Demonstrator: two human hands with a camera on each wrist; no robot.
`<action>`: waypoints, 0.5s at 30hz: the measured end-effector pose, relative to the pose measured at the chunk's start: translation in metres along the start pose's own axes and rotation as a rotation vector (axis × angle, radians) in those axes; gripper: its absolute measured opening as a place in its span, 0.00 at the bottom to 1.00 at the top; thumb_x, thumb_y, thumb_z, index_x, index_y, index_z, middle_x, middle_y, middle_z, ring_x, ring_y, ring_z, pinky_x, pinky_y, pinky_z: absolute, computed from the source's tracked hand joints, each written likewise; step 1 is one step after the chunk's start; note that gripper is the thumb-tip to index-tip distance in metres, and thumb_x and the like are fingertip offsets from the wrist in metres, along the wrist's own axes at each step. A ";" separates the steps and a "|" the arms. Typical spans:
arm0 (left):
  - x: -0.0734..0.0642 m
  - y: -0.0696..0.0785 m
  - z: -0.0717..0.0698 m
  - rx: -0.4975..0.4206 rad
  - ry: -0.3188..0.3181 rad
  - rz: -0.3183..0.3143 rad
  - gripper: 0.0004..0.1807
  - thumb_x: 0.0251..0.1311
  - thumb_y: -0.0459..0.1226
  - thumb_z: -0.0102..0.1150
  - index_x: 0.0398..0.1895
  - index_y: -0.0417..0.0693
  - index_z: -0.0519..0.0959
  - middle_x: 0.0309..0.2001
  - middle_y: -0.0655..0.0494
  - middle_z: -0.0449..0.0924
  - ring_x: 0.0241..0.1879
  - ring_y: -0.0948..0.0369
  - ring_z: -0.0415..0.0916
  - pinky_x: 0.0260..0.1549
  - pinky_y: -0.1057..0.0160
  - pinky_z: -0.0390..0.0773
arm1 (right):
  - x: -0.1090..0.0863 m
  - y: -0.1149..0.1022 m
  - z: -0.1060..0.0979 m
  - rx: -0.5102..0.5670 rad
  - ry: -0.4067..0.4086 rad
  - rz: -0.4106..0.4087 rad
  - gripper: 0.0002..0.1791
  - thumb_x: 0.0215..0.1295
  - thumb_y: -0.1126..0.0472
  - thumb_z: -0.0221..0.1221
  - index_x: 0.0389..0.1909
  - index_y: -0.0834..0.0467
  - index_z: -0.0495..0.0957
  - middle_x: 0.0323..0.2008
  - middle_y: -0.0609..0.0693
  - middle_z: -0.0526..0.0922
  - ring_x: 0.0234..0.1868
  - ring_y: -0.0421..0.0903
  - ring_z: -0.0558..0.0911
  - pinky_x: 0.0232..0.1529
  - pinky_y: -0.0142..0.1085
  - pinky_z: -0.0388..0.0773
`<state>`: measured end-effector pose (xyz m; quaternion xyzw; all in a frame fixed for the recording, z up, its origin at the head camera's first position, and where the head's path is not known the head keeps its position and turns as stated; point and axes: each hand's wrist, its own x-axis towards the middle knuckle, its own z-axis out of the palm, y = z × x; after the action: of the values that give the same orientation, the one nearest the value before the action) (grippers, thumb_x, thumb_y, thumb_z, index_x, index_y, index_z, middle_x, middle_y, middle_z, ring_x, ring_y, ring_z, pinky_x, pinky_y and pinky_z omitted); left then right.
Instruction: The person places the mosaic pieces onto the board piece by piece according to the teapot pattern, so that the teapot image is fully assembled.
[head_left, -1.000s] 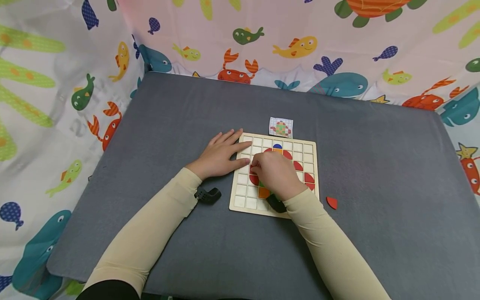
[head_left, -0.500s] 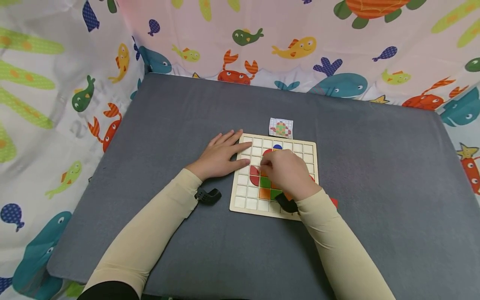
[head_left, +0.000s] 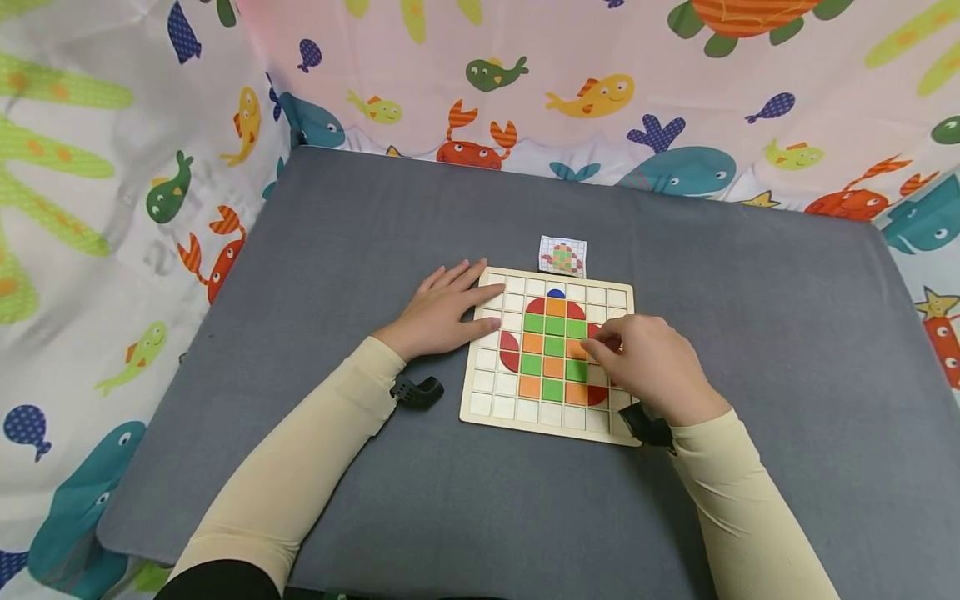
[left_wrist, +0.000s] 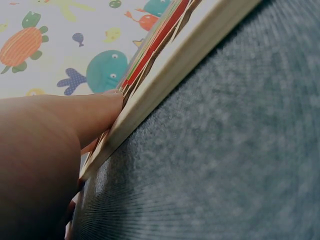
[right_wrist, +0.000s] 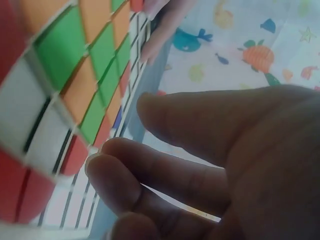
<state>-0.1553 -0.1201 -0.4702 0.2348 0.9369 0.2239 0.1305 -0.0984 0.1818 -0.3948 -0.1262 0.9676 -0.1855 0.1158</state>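
A square wooden grid board [head_left: 491, 404] lies on the grey table, filled in its middle with green and orange square tiles [head_left: 553, 346]. Red rounded pieces [head_left: 509, 352] sit along the sides of the pattern and a blue one [head_left: 556, 293] tops it. My left hand [head_left: 442, 312] rests flat with spread fingers at the board's left edge; the left wrist view has its thumb [left_wrist: 102, 112] against the board's side. Over the board's right part hovers my right hand [head_left: 652, 362], fingers bent. The right wrist view shows a gap between thumb and fingertips, nothing held there.
A small printed card [head_left: 562, 256] with a coloured pattern lies just behind the board. The grey tabletop [head_left: 765, 350] extends on both sides. Cloth with sea animals [head_left: 450, 75] hangs along the back and left.
My right hand has moved right across the board, uncovering the middle of the pattern. The loose red piece right of the board is now hidden behind my right hand. My left hand stays put.
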 end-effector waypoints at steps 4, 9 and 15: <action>0.001 0.001 -0.001 -0.015 0.007 0.009 0.36 0.75 0.63 0.50 0.83 0.69 0.62 0.86 0.57 0.42 0.85 0.55 0.35 0.81 0.48 0.31 | -0.008 0.013 -0.003 0.002 -0.001 0.012 0.13 0.71 0.51 0.66 0.39 0.57 0.90 0.27 0.46 0.85 0.29 0.46 0.77 0.24 0.38 0.71; 0.000 0.000 -0.001 -0.023 0.006 0.010 0.36 0.76 0.64 0.49 0.83 0.69 0.61 0.86 0.57 0.42 0.86 0.54 0.34 0.81 0.47 0.30 | -0.018 0.031 -0.006 0.024 -0.027 0.031 0.10 0.70 0.58 0.67 0.43 0.60 0.89 0.30 0.50 0.86 0.25 0.45 0.77 0.22 0.38 0.72; -0.001 0.000 -0.001 -0.017 -0.002 0.007 0.37 0.75 0.64 0.50 0.83 0.69 0.61 0.86 0.57 0.42 0.86 0.54 0.34 0.81 0.46 0.30 | -0.030 0.057 -0.006 0.017 -0.047 0.009 0.12 0.67 0.59 0.71 0.45 0.63 0.88 0.37 0.54 0.87 0.33 0.47 0.79 0.32 0.40 0.78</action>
<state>-0.1544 -0.1214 -0.4694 0.2372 0.9339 0.2321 0.1327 -0.0837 0.2438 -0.4067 -0.1251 0.9636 -0.1902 0.1403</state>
